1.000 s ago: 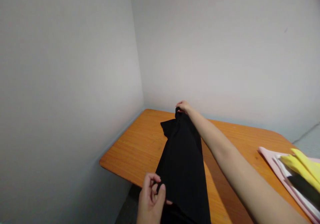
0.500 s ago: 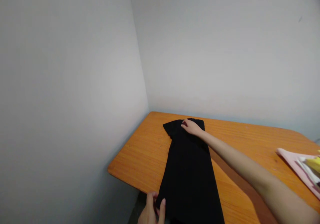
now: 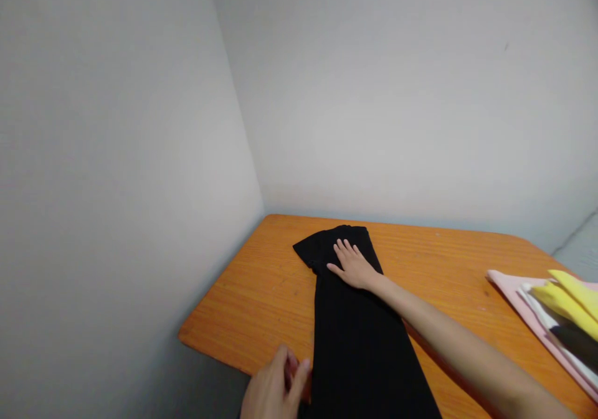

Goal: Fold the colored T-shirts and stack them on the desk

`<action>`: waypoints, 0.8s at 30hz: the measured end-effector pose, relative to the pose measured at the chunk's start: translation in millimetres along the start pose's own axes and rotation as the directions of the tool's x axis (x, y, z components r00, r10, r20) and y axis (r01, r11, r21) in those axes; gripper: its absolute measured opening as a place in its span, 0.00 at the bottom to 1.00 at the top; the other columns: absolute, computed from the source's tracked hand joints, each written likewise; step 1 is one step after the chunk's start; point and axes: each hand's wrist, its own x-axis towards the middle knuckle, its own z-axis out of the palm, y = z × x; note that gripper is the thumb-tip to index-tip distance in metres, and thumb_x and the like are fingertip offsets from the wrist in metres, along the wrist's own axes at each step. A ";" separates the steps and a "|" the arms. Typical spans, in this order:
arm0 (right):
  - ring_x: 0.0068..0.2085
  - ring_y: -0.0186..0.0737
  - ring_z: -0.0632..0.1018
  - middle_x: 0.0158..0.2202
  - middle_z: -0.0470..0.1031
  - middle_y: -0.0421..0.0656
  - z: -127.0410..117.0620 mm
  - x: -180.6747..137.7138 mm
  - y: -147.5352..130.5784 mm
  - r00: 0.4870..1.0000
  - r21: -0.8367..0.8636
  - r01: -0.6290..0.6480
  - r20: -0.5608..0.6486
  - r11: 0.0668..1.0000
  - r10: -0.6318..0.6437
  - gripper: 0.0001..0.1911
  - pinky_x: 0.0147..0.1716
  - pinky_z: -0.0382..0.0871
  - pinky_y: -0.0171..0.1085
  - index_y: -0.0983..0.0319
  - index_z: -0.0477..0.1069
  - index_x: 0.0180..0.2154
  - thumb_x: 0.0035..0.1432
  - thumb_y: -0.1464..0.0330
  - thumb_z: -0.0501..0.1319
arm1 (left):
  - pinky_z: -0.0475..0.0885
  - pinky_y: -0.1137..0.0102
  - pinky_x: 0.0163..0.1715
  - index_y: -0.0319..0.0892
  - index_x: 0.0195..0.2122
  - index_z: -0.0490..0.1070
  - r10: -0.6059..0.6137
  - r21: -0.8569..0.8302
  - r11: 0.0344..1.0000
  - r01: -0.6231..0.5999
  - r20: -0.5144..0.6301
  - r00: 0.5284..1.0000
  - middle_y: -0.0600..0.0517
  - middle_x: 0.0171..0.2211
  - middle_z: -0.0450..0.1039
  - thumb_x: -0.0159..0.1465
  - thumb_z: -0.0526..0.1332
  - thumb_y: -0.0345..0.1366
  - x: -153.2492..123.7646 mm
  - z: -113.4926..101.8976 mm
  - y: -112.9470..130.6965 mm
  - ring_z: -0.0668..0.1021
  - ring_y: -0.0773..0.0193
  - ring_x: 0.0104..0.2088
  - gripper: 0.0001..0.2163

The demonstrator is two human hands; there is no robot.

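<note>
A black short-sleeved T-shirt [image 3: 362, 350] lies lengthwise over the wooden table [image 3: 261, 301], apparently folded in half, with its sleeve [image 3: 309, 249] sticking out at the far left. On its upper part my right hand [image 3: 352, 266] rests flat, fingers spread, palm down. My left hand [image 3: 275, 385] is beside the shirt's near left edge, at the table's front edge. Its fingers are loosely curled, with a small gap to the thumb, and no cloth shows between them. The shirt's near end runs out of view at the bottom.
To the right, a pink cloth [image 3: 507, 282] lies on the table under a white cloth [image 3: 527, 294] and a yellow cloth [image 3: 567, 294], with something dark among them. A grey wall [image 3: 374, 95] stands behind the table, and another [image 3: 116, 157] along its left.
My right hand has slid nearer along the shirt and flattened, fingers now spread. My left hand has come off the shirt's edge it was pinching. The view has turned slightly right.
</note>
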 end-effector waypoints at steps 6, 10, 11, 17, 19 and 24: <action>0.68 0.52 0.42 0.69 0.41 0.52 15.2 -6.8 -19.9 1.000 -0.025 -0.016 -0.026 1.000 0.015 0.46 0.65 0.35 0.53 0.69 0.48 0.68 0.63 0.42 0.37 | 0.68 0.70 0.40 0.40 0.43 0.68 0.216 0.221 0.959 -0.179 -0.156 0.964 0.45 0.40 0.76 0.70 0.49 0.43 146.4 -39.4 33.3 0.77 0.59 0.41 0.14; 0.68 0.53 0.43 0.69 0.42 0.52 9.9 -9.0 -20.4 1.000 -0.002 -0.016 -0.027 1.000 0.016 0.46 0.65 0.34 0.53 0.69 0.48 0.68 0.63 0.42 0.37 | 0.64 0.67 0.52 0.34 0.50 0.67 0.186 0.329 0.935 -0.136 -0.126 0.974 0.39 0.51 0.71 0.68 0.55 0.38 246.0 -25.1 53.3 0.73 0.56 0.52 0.14; 0.68 0.53 0.43 0.69 0.42 0.52 8.3 -9.5 -20.7 1.000 0.008 -0.017 -0.026 1.000 0.017 0.45 0.65 0.34 0.53 0.69 0.48 0.67 0.63 0.42 0.38 | 0.64 0.65 0.53 0.33 0.50 0.67 0.168 0.353 0.928 -0.119 -0.112 0.979 0.38 0.52 0.71 0.68 0.56 0.39 263.7 -20.5 58.0 0.72 0.55 0.54 0.15; 0.68 0.53 0.44 0.68 0.42 0.53 8.2 -10.8 -22.0 0.999 0.077 -0.018 -0.046 0.997 0.022 0.46 0.65 0.33 0.53 0.69 0.48 0.67 0.63 0.42 0.39 | 0.70 0.55 0.50 0.37 0.44 0.71 0.040 0.458 0.886 -0.076 0.087 0.995 0.46 0.46 0.73 0.65 0.62 0.46 315.4 -4.4 72.6 0.76 0.57 0.47 0.16; 0.68 0.54 0.43 0.68 0.42 0.53 8.5 -10.2 -20.7 0.998 0.095 -0.019 -0.055 0.995 0.025 0.46 0.65 0.33 0.53 0.69 0.48 0.67 0.62 0.41 0.38 | 0.72 0.58 0.47 0.37 0.44 0.72 0.028 0.453 0.886 -0.103 0.169 0.985 0.47 0.44 0.73 0.66 0.61 0.44 321.8 -6.1 73.8 0.76 0.59 0.44 0.14; 0.68 0.54 0.43 0.68 0.43 0.55 0.7 -12.6 -21.5 0.998 0.094 -0.013 -0.063 0.995 0.019 0.45 0.65 0.33 0.53 0.71 0.48 0.67 0.63 0.43 0.40 | 0.75 0.60 0.44 0.37 0.47 0.70 -0.012 0.383 0.918 -0.102 0.285 0.958 0.48 0.45 0.72 0.67 0.60 0.41 332.7 -20.4 83.2 0.76 0.60 0.43 0.13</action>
